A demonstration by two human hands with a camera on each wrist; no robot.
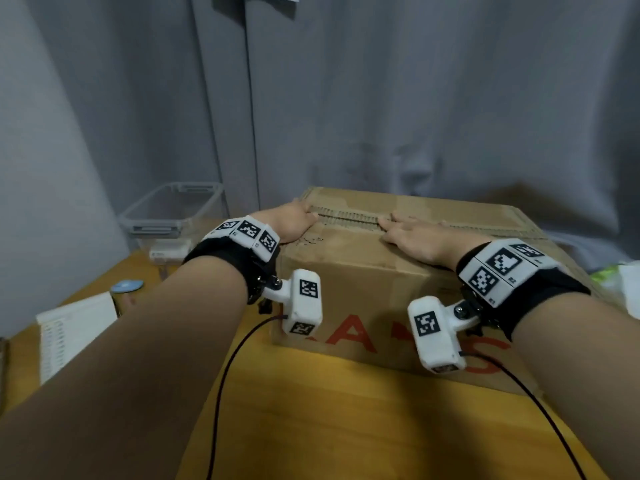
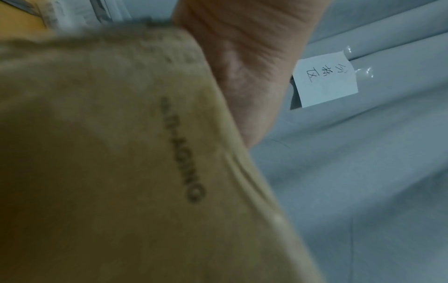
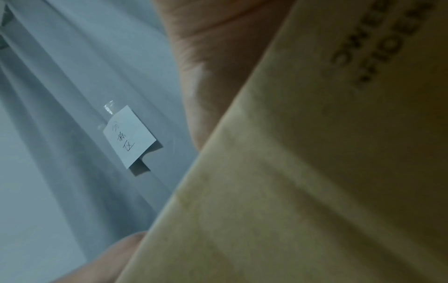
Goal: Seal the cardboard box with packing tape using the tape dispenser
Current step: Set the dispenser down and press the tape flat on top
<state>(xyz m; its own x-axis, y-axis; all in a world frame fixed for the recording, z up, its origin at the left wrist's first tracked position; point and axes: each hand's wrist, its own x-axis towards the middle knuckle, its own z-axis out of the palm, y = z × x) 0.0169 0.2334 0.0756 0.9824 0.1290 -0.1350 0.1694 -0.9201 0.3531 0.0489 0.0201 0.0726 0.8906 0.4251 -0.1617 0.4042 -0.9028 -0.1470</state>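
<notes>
A brown cardboard box (image 1: 363, 282) with red lettering on its front stands on the wooden table (image 1: 311, 410). Its top flaps are folded down and meet along a rough corrugated seam (image 1: 349, 221). My left hand (image 1: 294, 220) lies flat on the near flap at the box's left end, thumb at the seam. My right hand (image 1: 412, 237) presses the same flap near the middle, fingers straight and reaching the seam. The wrist views show the box wall (image 2: 97, 153) (image 3: 315, 172) close up, with each palm heel (image 2: 242, 67) (image 3: 218, 57) over the top edge. No tape dispenser is in view.
A clear plastic bin (image 1: 173, 209) stands at the back left. A blue-topped round object (image 1: 126, 287) and a white sheet (image 1: 76, 327) lie on the left. A green and white bag (image 1: 620, 282) sits at the right edge. A grey curtain (image 1: 415, 98) with a paper note (image 2: 324, 80) hangs behind.
</notes>
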